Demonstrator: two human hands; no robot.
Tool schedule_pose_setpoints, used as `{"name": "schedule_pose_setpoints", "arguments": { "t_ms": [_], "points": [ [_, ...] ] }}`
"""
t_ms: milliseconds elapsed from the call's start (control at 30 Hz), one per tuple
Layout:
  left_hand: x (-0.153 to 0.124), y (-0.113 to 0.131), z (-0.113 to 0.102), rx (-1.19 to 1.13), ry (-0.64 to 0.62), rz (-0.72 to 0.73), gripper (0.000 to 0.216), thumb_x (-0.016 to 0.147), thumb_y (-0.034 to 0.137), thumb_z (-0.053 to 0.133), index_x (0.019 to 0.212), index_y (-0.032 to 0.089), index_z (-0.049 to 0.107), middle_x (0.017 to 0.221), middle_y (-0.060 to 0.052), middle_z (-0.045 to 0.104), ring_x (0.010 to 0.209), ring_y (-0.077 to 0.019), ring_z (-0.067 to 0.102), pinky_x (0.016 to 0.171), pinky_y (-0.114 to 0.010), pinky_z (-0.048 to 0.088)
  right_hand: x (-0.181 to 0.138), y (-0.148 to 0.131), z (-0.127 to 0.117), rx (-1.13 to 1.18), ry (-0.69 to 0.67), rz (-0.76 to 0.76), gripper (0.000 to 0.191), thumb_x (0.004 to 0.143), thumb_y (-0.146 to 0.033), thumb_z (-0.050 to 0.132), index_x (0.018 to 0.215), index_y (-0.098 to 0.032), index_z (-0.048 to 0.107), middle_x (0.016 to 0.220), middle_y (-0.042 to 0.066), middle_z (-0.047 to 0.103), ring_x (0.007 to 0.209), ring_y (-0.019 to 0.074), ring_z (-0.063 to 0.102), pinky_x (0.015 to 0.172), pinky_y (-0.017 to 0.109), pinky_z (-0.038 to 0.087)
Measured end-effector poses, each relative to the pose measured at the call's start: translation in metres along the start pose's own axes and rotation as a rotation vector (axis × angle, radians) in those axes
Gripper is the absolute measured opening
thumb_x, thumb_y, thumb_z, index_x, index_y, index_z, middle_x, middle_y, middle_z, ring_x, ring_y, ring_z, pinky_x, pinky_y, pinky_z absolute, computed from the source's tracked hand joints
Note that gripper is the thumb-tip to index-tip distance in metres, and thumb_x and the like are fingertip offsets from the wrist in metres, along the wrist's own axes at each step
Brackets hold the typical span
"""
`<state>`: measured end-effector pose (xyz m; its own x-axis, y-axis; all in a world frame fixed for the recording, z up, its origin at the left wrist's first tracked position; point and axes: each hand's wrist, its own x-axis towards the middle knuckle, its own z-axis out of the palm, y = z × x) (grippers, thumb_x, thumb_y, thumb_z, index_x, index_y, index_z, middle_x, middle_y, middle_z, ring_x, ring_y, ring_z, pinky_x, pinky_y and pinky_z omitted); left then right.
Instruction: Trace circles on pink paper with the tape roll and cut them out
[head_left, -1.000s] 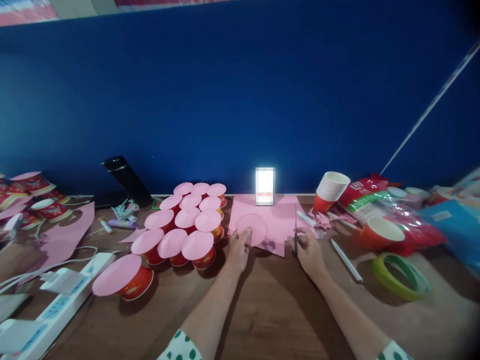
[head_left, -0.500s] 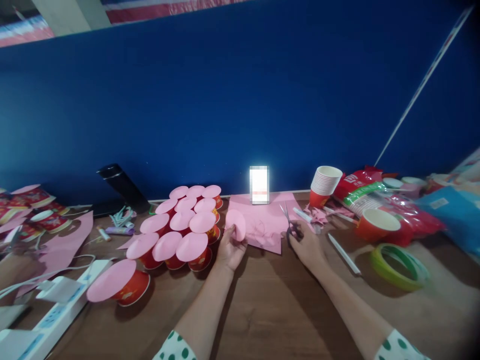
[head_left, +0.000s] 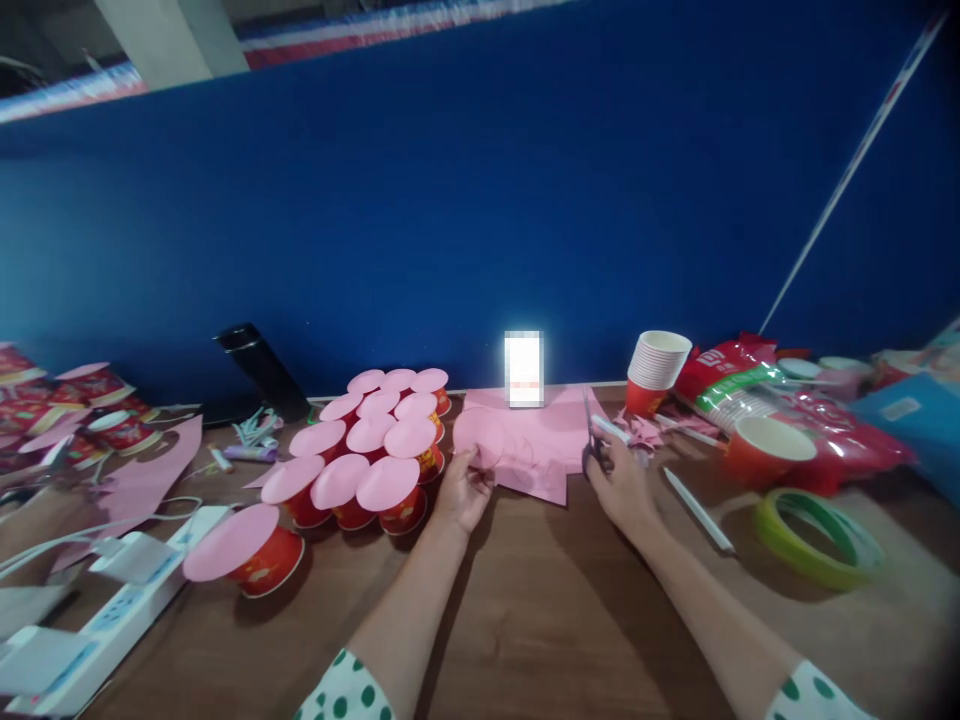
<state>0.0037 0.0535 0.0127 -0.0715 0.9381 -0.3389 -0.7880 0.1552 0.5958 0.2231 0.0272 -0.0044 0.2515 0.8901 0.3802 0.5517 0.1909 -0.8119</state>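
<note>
My left hand (head_left: 463,490) pinches a pink paper disc (head_left: 477,436), holding it up just right of the cluster of red cups topped with pink discs (head_left: 371,455). Scissors (head_left: 592,440) are gripped in my right hand (head_left: 619,488), blades pointing away from me over the pink paper sheet (head_left: 544,445) that lies on the wooden table (head_left: 525,600). Both hands rest close to the sheet's near edge, about a hand's width apart.
A lone capped cup (head_left: 247,550) and a white power strip (head_left: 97,610) lie at the left. A stack of paper cups (head_left: 656,370), a red cup (head_left: 765,450), plastic bags (head_left: 787,410), a white pen (head_left: 697,510) and a green tape roll (head_left: 814,535) sit at the right. A lit phone (head_left: 523,368) leans on the blue wall.
My left hand lifted the pink disc off the sheet and turned it, now facing me again. My right hand raised the scissors and shifted slightly; the view tilted upward.
</note>
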Motion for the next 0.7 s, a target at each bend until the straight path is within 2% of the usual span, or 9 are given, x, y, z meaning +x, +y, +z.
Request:
{"name": "schedule_pose_setpoints", "arguments": {
  "t_ms": [100, 233, 400, 533, 700],
  "points": [
    [0.001, -0.005, -0.002, 0.002, -0.056, -0.014, 0.017, 0.062, 0.012, 0.069, 0.065, 0.016, 0.053, 0.058, 0.005, 0.057, 0.048, -0.0056, 0.052, 0.05, -0.018, 0.046, 0.001, 0.004, 0.002, 0.01, -0.038, 0.014, 0.046, 0.079, -0.027, 0.048, 0.124, -0.015, 0.045, 0.092, 0.011, 0.068, 0.082, 0.024, 0.065, 0.075, 0.038, 0.05],
    [-0.002, -0.008, -0.001, 0.046, -0.079, 0.015, 0.02, 0.06, 0.012, 0.071, 0.064, 0.016, 0.051, 0.058, 0.005, 0.057, 0.051, -0.0061, 0.054, 0.054, -0.02, 0.047, 0.0, 0.001, 0.001, -0.007, -0.076, 0.002, 0.037, 0.078, -0.026, 0.049, 0.113, -0.017, 0.055, 0.095, 0.011, 0.069, 0.086, 0.0239, 0.066, 0.077, 0.037, 0.051],
    [-0.009, -0.007, 0.003, 0.11, -0.121, 0.025, 0.021, 0.058, 0.014, 0.073, 0.071, 0.015, 0.057, 0.065, 0.002, 0.062, 0.056, -0.0081, 0.058, 0.052, -0.019, 0.046, -0.001, -0.004, -0.007, -0.1, -0.005, -0.019, 0.037, 0.077, -0.03, 0.051, 0.111, -0.018, 0.06, 0.093, 0.011, 0.07, 0.078, 0.0242, 0.068, 0.074, 0.038, 0.052],
    [-0.013, -0.009, 0.003, 0.161, -0.182, 0.025, 0.029, 0.057, 0.017, 0.076, 0.081, 0.016, 0.06, 0.077, -0.001, 0.067, 0.063, -0.0098, 0.061, 0.053, -0.019, 0.046, -0.002, -0.002, -0.008, -0.173, 0.005, -0.005, 0.042, 0.077, -0.03, 0.049, 0.116, -0.016, 0.057, 0.092, 0.012, 0.07, 0.079, 0.0262, 0.068, 0.073, 0.039, 0.052],
    [-0.012, -0.012, 0.001, 0.209, -0.214, 0.025, 0.029, 0.055, 0.021, 0.078, 0.075, 0.016, 0.058, 0.069, 0.001, 0.064, 0.058, -0.0081, 0.058, 0.053, -0.018, 0.045, -0.003, 0.002, -0.003, -0.272, -0.065, -0.007, 0.036, 0.078, -0.029, 0.048, 0.111, -0.016, 0.058, 0.098, 0.013, 0.07, 0.089, 0.0268, 0.066, 0.077, 0.039, 0.05]
  ]
}}
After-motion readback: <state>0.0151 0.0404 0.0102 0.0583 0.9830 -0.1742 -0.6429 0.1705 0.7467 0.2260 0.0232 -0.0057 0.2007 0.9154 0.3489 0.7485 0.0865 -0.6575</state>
